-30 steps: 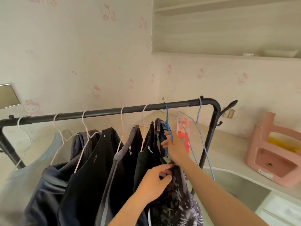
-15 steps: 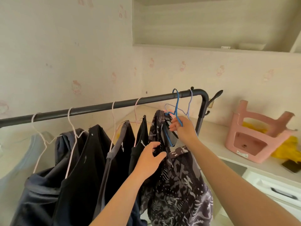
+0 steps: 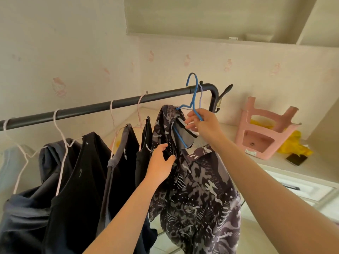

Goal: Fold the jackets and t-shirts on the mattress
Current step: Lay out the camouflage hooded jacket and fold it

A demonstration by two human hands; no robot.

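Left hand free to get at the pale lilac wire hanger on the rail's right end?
Probably not directly: the left hand grips the patterned grey camouflage shirt, and the right hand with the blue wire hanger sits in front of the lilac hanger.

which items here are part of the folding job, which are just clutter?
Job:
- patterned jacket, gripped by left hand
- blue hanger, held by right hand, hook above the rail
- dark garments hanging on white hangers

Lying about:
- pink stool, tipped on the counter
- yellow cloth
- phone
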